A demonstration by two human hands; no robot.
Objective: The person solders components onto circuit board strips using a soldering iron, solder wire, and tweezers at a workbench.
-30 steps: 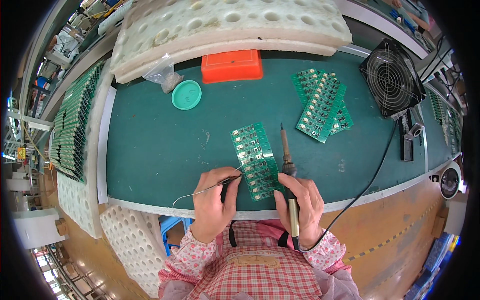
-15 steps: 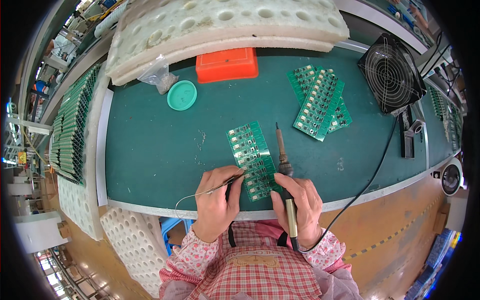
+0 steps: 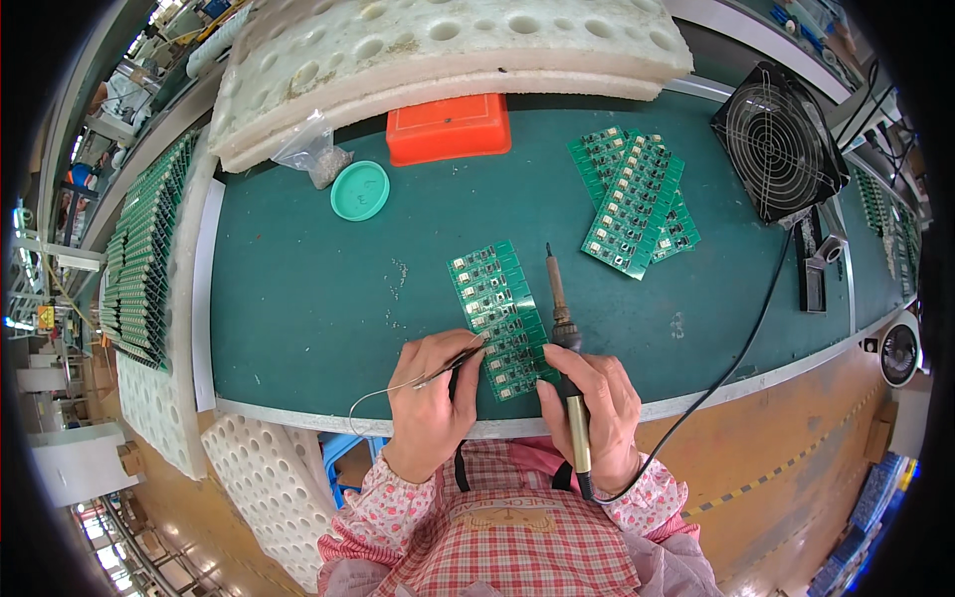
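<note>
A green circuit board (image 3: pixel 497 316) with rows of small white and black parts lies on the green work mat near the front edge. At its left edge, my left hand (image 3: pixel 432 393) is closed on a pair of dark tweezers (image 3: pixel 445 367), tips at the board. A thin solder wire (image 3: pixel 376 394) trails leftward from the same fingers. My right hand (image 3: pixel 600 403) grips a soldering iron (image 3: pixel 566 333), its tip pointing away from me, right of the board and apart from it. My right thumb and index finger touch the board's right edge.
Stacked circuit boards (image 3: pixel 637 204) lie at the far right, near a black fan (image 3: pixel 778 149) and an iron stand (image 3: pixel 814 269). A red-orange box (image 3: pixel 448 131), turquoise lid (image 3: pixel 359 191) and plastic bag (image 3: pixel 316 154) stand before white foam (image 3: pixel 448 65). The iron's cord (image 3: pixel 731 376) crosses the front edge.
My hands, the tweezers and the soldering iron keep almost the same pose. The view has shifted very slightly; the board still lies between my hands.
</note>
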